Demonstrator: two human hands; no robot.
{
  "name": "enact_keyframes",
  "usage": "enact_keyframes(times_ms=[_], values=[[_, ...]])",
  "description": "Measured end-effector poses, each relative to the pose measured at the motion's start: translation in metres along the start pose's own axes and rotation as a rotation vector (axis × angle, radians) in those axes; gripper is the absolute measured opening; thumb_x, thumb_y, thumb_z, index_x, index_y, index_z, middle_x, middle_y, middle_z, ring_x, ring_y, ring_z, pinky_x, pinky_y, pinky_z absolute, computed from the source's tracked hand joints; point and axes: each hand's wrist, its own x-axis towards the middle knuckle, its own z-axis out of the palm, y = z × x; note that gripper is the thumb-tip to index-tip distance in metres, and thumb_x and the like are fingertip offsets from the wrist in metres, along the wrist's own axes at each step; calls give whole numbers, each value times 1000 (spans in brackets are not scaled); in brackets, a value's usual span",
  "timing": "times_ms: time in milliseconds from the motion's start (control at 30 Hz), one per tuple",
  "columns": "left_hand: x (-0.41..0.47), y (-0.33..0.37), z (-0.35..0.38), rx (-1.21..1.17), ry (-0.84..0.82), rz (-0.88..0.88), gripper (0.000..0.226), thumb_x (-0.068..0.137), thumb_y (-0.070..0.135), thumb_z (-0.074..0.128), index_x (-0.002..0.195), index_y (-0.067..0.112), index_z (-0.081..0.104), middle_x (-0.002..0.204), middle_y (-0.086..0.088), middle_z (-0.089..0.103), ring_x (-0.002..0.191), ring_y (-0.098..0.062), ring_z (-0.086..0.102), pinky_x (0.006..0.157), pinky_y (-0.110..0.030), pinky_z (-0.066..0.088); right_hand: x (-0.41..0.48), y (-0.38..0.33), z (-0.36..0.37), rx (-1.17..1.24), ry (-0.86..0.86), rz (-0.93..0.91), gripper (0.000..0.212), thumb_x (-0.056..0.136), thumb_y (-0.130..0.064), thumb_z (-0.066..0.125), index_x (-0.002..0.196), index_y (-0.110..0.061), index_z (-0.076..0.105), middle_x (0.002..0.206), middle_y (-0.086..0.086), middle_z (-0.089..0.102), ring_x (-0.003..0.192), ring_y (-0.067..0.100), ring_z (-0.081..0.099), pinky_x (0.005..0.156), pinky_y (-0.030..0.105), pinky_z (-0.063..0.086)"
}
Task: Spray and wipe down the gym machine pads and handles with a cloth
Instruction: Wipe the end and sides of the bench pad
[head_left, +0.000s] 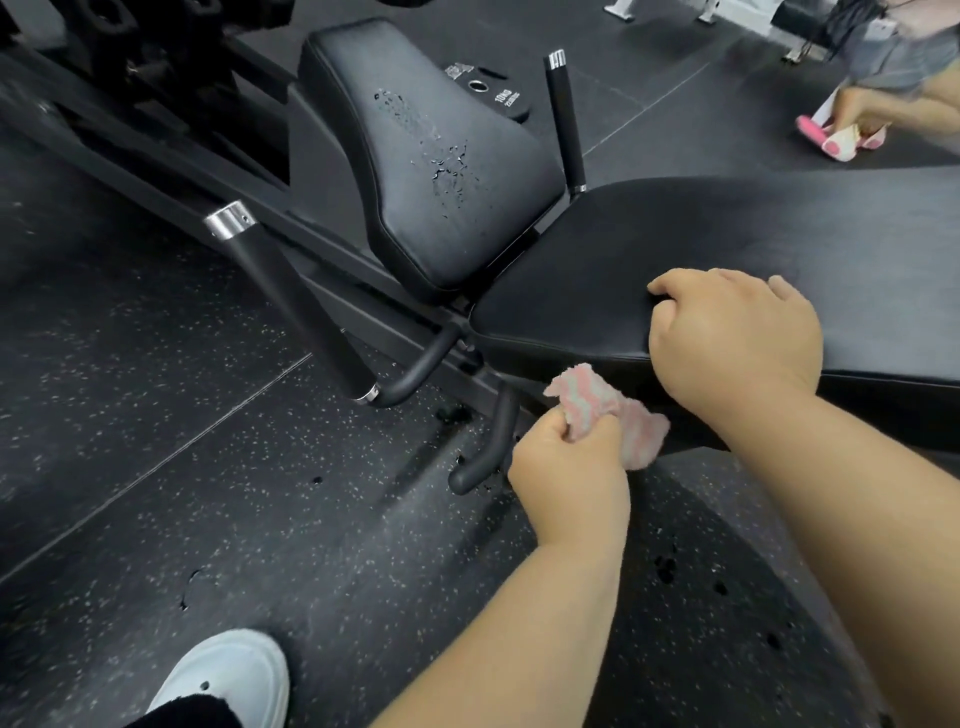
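The pink-and-pale striped cloth (597, 410) is bunched in the left hand (566, 478), just below the near edge of the bench (727, 234), close to its near-left corner. The fingers (540, 431) of this hand are clamped together round the lower part of the cloth; its free ends stick up and to the right of the fist. Whether the cloth touches the side of the bench cannot be told. The left forearm comes up from the bottom edge, wrist straight, back of the hand upward.

The right hand (732, 332) rests on the near edge of the bench, back upward, fingers curled in under the palm, the thumb lying on the bench top. Its forearm runs in from the right edge.

Beyond the bench's far-left corner the tilted back pad (415, 156) carries beads of spray. A black handle (296, 291) stands left of it, a second handle (563, 114) right. A weight plate (493, 93) lies on the floor (156, 415).
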Motion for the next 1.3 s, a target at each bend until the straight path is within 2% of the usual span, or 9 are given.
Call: enact_keyframes(times_ms=[100, 200, 367, 500, 700, 867, 1000, 1133, 1300], values=[[33, 17, -17, -92, 161, 30, 27, 84, 6, 60, 63, 21, 67, 61, 16, 64, 59, -1, 58, 58, -16, 44, -2, -2, 1, -20, -14, -4, 40, 97, -24, 34, 127, -29, 61, 121, 7, 63, 124, 26, 51, 117, 43, 21], [50, 31, -8, -265, 168, -20, 26, 85, -6, 48, 68, 5, 64, 67, 0, 62, 55, -17, 53, 49, -21, 46, -1, -5, 1, -5, 1, 36, 40, 97, -24, 35, 126, -31, 62, 121, 4, 64, 125, 24, 51, 119, 43, 19], [20, 22, 12, 85, 172, 101, 21, 85, 12, 60, 65, 16, 64, 56, 8, 61, 51, -6, 54, 51, -20, 41, 1, -7, 2, -18, 28, 39, 39, 95, -24, 36, 121, -32, 65, 111, 2, 67, 112, 24, 57, 117, 44, 25], [11, 14, -1, 92, -1, 149, 22, 82, 11, 62, 61, 18, 64, 52, 11, 56, 50, -5, 44, 49, -22, 37, -1, -5, 2, -43, 24, 26, 40, 95, -24, 35, 122, -31, 64, 114, 3, 67, 113, 25, 57, 116, 44, 26], [75, 41, -32, -95, 243, 76, 24, 86, 8, 58, 67, 20, 66, 63, 10, 63, 60, -12, 57, 56, -22, 45, -1, -4, 2, -49, 8, 16, 41, 95, -26, 33, 124, -30, 62, 116, 3, 66, 118, 25, 55, 117, 44, 24], [61, 33, 1, -34, 237, 82, 22, 76, 44, 64, 81, 24, 73, 77, 7, 71, 72, -19, 70, 69, -30, 56, 0, -6, 3, -28, 28, 27, 39, 95, -25, 35, 121, -29, 64, 114, 2, 67, 119, 24, 55, 117, 44, 24], [36, 32, 0, 36, 169, 155, 9, 83, 15, 65, 76, 16, 69, 67, 6, 69, 48, -2, 62, 49, -19, 48, -2, -7, 1, -21, 14, 34, 38, 95, -26, 36, 121, -28, 64, 115, 2, 67, 124, 23, 52, 119, 46, 21], [5, 17, -3, -23, -37, 135, 7, 76, 17, 66, 69, 19, 65, 62, 4, 66, 56, -10, 60, 57, -27, 51, 2, -19, 0, -55, -28, 25, 35, 95, -24, 38, 118, -21, 64, 122, 1, 64, 145, 19, 30, 120, 52, 4], [85, 44, -29, -201, 264, 95, 6, 90, 6, 57, 94, 10, 55, 65, 7, 60, 42, -1, 55, 44, -16, 42, 25, -51, 15, -77, -139, -139, 37, 96, -41, 37, 113, -18, 61, 108, 1, 61, 125, 24, 47, 120, 55, 9]])
